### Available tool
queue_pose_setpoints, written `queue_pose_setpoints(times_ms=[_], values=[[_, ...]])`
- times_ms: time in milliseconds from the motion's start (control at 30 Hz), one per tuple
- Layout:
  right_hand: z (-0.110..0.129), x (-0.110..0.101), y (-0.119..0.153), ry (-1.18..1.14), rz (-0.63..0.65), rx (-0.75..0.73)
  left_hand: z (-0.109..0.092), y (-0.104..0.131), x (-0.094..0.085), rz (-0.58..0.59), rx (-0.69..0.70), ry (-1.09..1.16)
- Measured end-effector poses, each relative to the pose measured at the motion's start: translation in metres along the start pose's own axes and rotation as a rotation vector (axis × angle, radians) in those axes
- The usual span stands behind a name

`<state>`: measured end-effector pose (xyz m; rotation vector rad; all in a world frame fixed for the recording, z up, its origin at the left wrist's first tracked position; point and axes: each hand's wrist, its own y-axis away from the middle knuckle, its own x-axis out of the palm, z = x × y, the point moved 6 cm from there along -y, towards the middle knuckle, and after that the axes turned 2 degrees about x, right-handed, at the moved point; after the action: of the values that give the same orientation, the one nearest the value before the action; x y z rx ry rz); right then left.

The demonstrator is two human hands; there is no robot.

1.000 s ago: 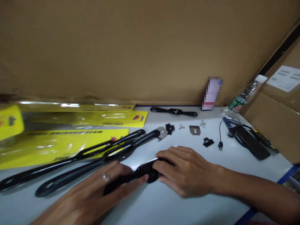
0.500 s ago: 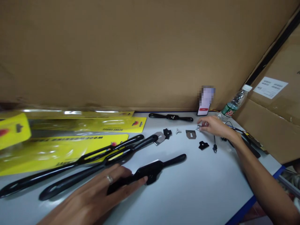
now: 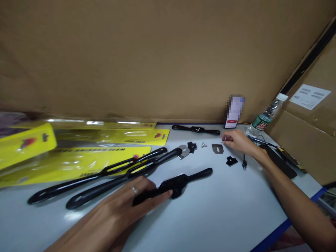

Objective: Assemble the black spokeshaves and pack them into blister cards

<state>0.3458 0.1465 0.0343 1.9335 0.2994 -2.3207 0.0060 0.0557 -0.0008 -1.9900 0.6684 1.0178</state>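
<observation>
- Change: the right hand point(image 3: 237, 141) has been lifted off the spokeshave point(image 3: 174, 185) and moved out to about 2 o'clock, near the cardboard wall point(image 3: 157, 63).
- Meaning, as judged: the spokeshave is now steadied by one side only, while small hardware is being dealt with on the other.
- Left hand point(image 3: 118, 206): clamped around the near handle, its thumb pressed by the small black plate on the body. Grip is unchanged.
- Right hand: fingertips are bunched low over the table point(image 3: 223, 203), with a glint of metal seen beside them. Whether anything is pinched can't be told.
- Spokeshave location: centre front of the table, below the loose parts. Near handle is mostly covered by the left hand.
- Orientation: long axis is laid roughly 8 to 2 o'clock, with the bare handle pointed at about 2.
- From the spokeshave: a wing screw point(image 3: 204, 145) is seen at 1 o'clock; a slotted blade point(image 3: 217, 149) between 1 and 2; a black cap plate point(image 3: 231, 161) at 2.
- Another blade point(image 3: 184, 152) and plate point(image 3: 192, 147) are set side by side, between 12 and 1. A second spokeshave point(image 3: 196, 130) is laid beyond them.
- Two long black frames point(image 3: 97, 190) are placed between 9 and 10, partly over yellow packaging point(image 3: 97, 159).
</observation>
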Motion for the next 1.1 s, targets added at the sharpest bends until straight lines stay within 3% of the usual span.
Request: queue_pose_setpoints(times_ms=[67,433,733,800,900,1000,1100], values=[[-0.001,-0.001,0.001,0.03,-0.018,-0.016,-0.005,-0.004,0.0,0.091,0.05,-0.013],[-0.013,-0.006,0.001,0.412,0.034,0.075,-0.017,-0.015,-0.008,0.127,0.038,-0.028],[0.007,-0.024,0.005,0.281,-0.097,-0.009,-0.018,-0.016,-0.009,0.094,0.049,-0.027],[0.022,-0.03,0.01,0.175,-0.148,-0.01,-0.017,-0.016,-0.008,0.102,0.039,-0.032],[0.066,-0.036,0.026,-0.123,-0.244,-0.096,-0.018,-0.016,-0.007,0.103,0.03,-0.026],[0.117,-0.022,0.045,-0.376,-0.169,-0.184,-0.021,-0.018,-0.006,0.095,0.022,-0.011],[0.154,-0.004,0.061,-0.471,-0.115,-0.245,-0.023,-0.019,-0.003,0.112,-0.001,-0.003]])
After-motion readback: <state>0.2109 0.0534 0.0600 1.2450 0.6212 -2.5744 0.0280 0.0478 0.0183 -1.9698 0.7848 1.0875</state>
